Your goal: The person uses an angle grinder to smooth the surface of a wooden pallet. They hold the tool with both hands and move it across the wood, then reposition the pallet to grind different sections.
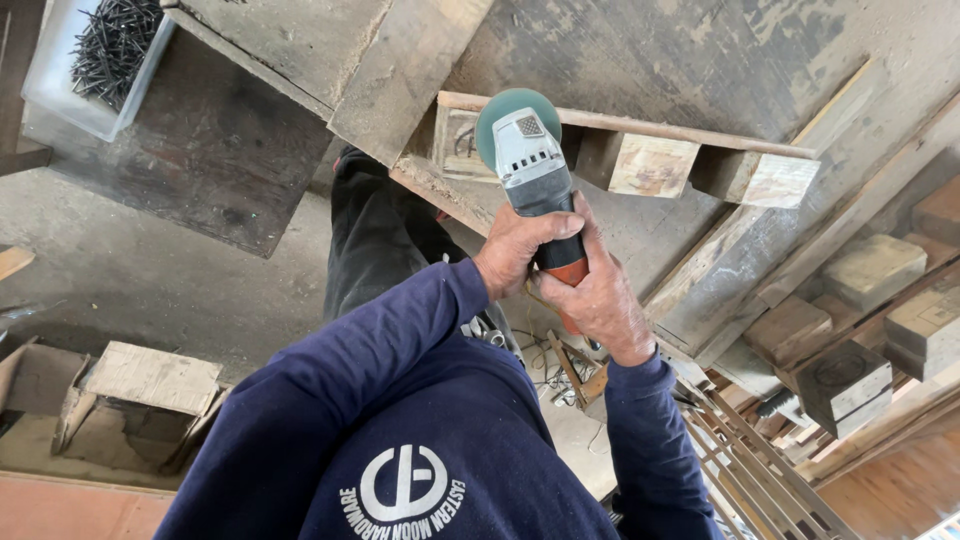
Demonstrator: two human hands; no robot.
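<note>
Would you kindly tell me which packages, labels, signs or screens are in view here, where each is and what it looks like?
Clear plastic tub: upper left corner, rectangular, full of dark nails.
Cardboard box: lower left on the floor, brown, open and torn.
Label on the angle grinder: small chequered square on its grey head, just above both hands.
White round emblem: on the person's navy sweatshirt, bottom centre.
No screens in view.

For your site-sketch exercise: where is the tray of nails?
In the head view, the clear tray of nails sits at the top left, on a dark board, well left of the grinder.
</note>
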